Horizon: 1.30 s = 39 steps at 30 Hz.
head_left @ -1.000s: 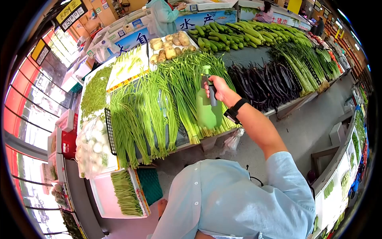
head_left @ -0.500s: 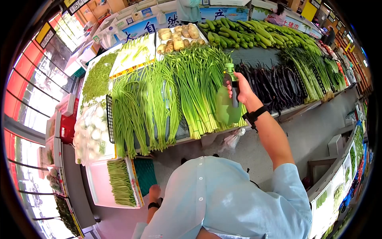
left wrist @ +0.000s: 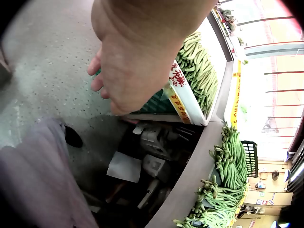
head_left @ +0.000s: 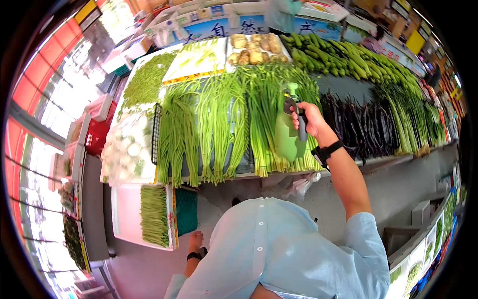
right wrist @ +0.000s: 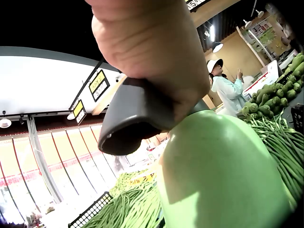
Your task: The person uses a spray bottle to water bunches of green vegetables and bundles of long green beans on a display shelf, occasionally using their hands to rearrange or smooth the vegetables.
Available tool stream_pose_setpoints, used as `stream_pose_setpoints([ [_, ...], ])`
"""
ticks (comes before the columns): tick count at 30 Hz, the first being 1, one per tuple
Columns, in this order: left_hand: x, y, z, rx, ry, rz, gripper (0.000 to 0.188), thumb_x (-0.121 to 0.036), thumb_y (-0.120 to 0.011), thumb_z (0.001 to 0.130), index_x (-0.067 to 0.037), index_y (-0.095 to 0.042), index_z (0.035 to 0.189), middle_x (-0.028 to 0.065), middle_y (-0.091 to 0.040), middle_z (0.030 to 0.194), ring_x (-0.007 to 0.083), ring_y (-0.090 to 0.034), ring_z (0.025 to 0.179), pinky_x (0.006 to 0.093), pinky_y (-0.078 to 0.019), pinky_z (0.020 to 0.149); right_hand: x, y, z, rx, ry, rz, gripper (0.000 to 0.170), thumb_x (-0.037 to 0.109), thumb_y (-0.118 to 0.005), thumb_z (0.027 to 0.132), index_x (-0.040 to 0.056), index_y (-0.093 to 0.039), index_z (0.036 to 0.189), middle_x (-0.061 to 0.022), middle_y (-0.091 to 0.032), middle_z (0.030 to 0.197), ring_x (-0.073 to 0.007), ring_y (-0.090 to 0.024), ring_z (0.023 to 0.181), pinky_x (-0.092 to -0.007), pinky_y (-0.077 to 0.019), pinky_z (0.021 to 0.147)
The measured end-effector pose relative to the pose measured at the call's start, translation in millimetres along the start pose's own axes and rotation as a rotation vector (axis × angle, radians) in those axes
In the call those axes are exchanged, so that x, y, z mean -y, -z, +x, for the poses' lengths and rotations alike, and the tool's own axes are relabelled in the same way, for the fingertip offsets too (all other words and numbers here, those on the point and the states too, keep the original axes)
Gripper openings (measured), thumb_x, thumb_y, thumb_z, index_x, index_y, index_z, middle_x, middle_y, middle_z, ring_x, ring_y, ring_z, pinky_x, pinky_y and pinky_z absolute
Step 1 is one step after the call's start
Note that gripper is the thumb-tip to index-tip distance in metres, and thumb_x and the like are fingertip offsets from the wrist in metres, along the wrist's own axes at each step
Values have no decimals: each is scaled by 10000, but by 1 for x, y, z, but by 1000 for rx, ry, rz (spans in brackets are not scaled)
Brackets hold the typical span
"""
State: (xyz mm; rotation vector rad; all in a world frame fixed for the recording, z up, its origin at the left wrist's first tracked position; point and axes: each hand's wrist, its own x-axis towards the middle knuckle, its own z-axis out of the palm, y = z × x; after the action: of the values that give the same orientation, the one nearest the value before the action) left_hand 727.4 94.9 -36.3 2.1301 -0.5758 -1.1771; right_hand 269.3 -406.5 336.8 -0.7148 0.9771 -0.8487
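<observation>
My right hand [head_left: 311, 119] grips the dark handle of a green spray bottle [head_left: 289, 139], fingers curled round it. The bottle stands upright over the front part of the thick green stalks [head_left: 264, 124], overlapping them in the head view. Its rounded body and the open end of the grey handle [right wrist: 133, 116] show large in the right wrist view. My left hand [head_left: 195, 240] hangs low beside my body, near a white box [head_left: 127, 214] of green beans. In the left wrist view its fingers [left wrist: 97, 83] hang loosely and hold nothing.
Bundles of long beans [head_left: 179, 134] lie left of the stalks, dark purple eggplants [head_left: 358, 124] to the right. Behind are pale brown tubers [head_left: 256, 55] and green gourds [head_left: 343, 55]. A bag of white vegetables [head_left: 129, 149] sits at the left. A person [right wrist: 228, 90] stands across the stall.
The head view has shifted over the stall. Against the stalks, the bottle moves right, then slightly back left, still in my right hand. My left hand has come further into view.
</observation>
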Motion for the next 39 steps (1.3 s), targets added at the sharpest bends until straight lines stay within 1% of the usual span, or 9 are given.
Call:
stream_pose_setpoints([
  [5, 35, -7, 10, -7, 35, -10, 309, -189, -609, 837, 16, -637, 1065, 112, -673, 843, 203, -630, 712, 346, -506, 645, 0, -42, -11, 116, -70, -76, 571, 611, -449, 938, 50, -552, 960, -45, -529, 611, -194, -500, 495, -321, -428, 503],
  [9, 34, -10, -8, -61, 47, -4, 334, -195, -614, 838, 22, -634, 1092, 129, -685, 864, 216, -648, 751, 350, -518, 706, -16, -73, -19, 88, -7, -156, 616, 647, -457, 925, 40, -564, 942, -42, -512, 589, -177, -482, 476, -302, -393, 486],
  [17, 75, -12, -24, -81, 139, 15, 351, -240, -634, 848, -23, -647, 1123, 148, -705, 895, 256, -678, 827, 363, -529, 753, -59, -125, -32, 77, 166, -200, 315, 316, -645, 927, 22, -532, 939, -37, -487, 570, -152, -459, 433, -295, -375, 440],
  [21, 81, -12, -28, -81, 29, 145, 323, -260, -628, 872, -63, -651, 1126, 196, -690, 1006, 328, -665, 966, 410, -513, 859, -76, -166, -39, 95, 188, -190, 188, 110, -688, 866, 4, -540, 917, -33, -493, 572, -137, -460, 431, -285, -376, 428],
  [23, 15, 1, -52, -81, 120, 60, 313, -246, -610, 890, -62, -646, 1140, 222, -665, 1079, 328, -653, 1006, 404, -505, 896, -83, -182, -49, 115, 186, -239, 149, 40, -660, 848, -4, -550, 939, -35, -497, 577, -132, -461, 430, -280, -376, 426],
  [25, 8, 5, -45, -143, -79, 190, 315, -238, -601, 911, -57, -632, 1167, 218, -659, 1115, 327, -649, 1028, 399, -503, 908, -82, -200, -58, 154, 184, -260, 152, -12, -634, 829, -14, -554, 958, -41, -508, 582, -132, -463, 423, -274, -384, 426],
  [29, -112, 33, -48, -99, -124, -240, 274, -232, -603, 944, -17, -647, 1107, 116, -689, 1055, 219, -658, 967, 345, -513, 867, -86, -239, -64, 293, 148, -314, 196, -14, -648, 800, -54, -551, 965, -54, -540, 590, -138, -502, 434, -261, -415, 420],
  [34, -295, 87, -82, 324, -505, -419, 276, -230, -589, 974, -18, -632, 1144, 79, -670, 1077, 160, -628, 980, 325, -493, 883, -126, -287, -69, 545, 25, -516, 224, -29, -669, 809, -2, -590, 1018, -18, -591, 729, -82, -542, 532, -239, -426, 459],
  [39, -350, 91, -96, 385, -718, -592, 383, -237, -601, 972, 17, -549, 1254, 91, -637, 1156, 162, -592, 1089, 331, -481, 935, -159, -342, -74, 733, -128, -656, 304, 95, -702, 833, 8, -568, 1091, 9, -601, 864, -57, -546, 736, -245, -469, 646],
])
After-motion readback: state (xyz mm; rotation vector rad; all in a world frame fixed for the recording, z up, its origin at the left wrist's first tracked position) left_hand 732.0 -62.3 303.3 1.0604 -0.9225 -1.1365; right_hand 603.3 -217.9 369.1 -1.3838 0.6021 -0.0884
